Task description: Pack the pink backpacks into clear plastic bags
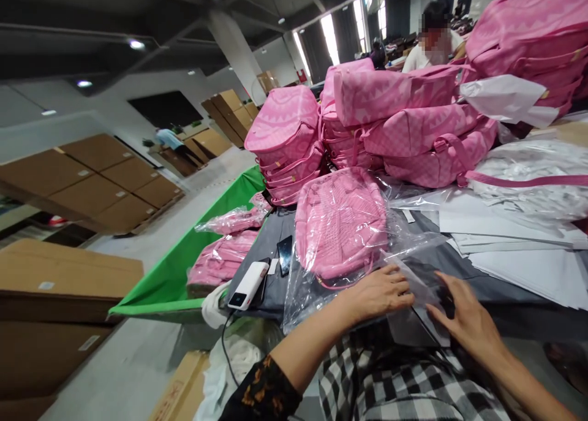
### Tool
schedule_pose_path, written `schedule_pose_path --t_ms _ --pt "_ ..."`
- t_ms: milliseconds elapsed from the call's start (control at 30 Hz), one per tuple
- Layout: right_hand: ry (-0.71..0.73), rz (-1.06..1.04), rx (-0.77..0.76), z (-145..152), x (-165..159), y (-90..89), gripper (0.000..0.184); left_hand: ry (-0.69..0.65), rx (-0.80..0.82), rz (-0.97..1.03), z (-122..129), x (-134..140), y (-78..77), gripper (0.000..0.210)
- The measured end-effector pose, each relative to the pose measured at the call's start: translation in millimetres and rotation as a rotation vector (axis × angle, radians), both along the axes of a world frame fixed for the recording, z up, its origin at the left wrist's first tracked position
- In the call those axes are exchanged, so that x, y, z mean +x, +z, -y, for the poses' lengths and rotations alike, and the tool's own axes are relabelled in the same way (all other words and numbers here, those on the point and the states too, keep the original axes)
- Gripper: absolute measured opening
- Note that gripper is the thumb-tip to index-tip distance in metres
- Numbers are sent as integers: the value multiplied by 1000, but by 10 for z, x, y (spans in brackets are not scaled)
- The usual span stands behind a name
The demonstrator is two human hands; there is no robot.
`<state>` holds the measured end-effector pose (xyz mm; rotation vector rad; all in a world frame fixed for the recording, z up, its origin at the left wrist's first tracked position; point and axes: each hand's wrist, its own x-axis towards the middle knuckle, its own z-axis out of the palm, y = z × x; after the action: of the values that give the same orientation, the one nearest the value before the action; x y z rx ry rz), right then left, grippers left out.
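Note:
A pink backpack (342,222) lies flat inside a clear plastic bag (294,298) on the dark table in front of me. My left hand (379,291) is at the bag's near right end, its fingers bent and closed on the plastic. My right hand (468,314) is beside it at the table's edge, thumb and fingers apart. Between the two hands is a whitish, see-through flap (420,298); whether it is paper or plastic I cannot tell.
Stacked pink backpacks (285,127) stand behind. White sheets (528,268) and a crumpled plastic heap (537,176) lie right. A white power bank (248,286) and a phone (285,255) are left, beside a green bin (169,280) holding bagged backpacks. A person (432,47) is across the table.

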<state>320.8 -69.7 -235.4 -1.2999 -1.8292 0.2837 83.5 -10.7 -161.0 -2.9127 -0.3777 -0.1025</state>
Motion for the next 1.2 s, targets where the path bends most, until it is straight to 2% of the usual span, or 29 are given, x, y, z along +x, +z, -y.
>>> schedule_pose_path --t_ms 67,133,267,433,667,733,800,900,967,1100,1200 --pt "34 -81 -117 -32 22 -68 38 -32 41 8 17 11 -33 16" --pt "39 -117 -128 7 48 -102 33 -32 75 29 27 60 -61 17" --pt "13 33 71 179 143 -94 27 35 140 88 -20 270 -108 18" --pt "-15 233 291 310 201 -64 22 17 135 88 -125 451 -168 17" --pt "83 312 449 449 143 -51 23 -92 38 -94 -110 534 -16 28" --pt "114 270 430 491 155 -80 27 -124 -9 -165 -112 608 10 21" --pt "101 228 341 517 190 -118 37 -147 -59 -241 -127 669 -4 14" --pt "61 239 185 514 238 -194 44 -183 -96 -287 -148 694 -78 15" --pt "58 270 153 499 229 -269 43 -216 -94 -256 -143 663 -145 19" --pt "84 332 191 514 185 -429 49 -171 -17 -144 -62 501 -274 14" --pt "167 385 298 511 321 -385 38 -162 26 -71 37 310 -325 22"
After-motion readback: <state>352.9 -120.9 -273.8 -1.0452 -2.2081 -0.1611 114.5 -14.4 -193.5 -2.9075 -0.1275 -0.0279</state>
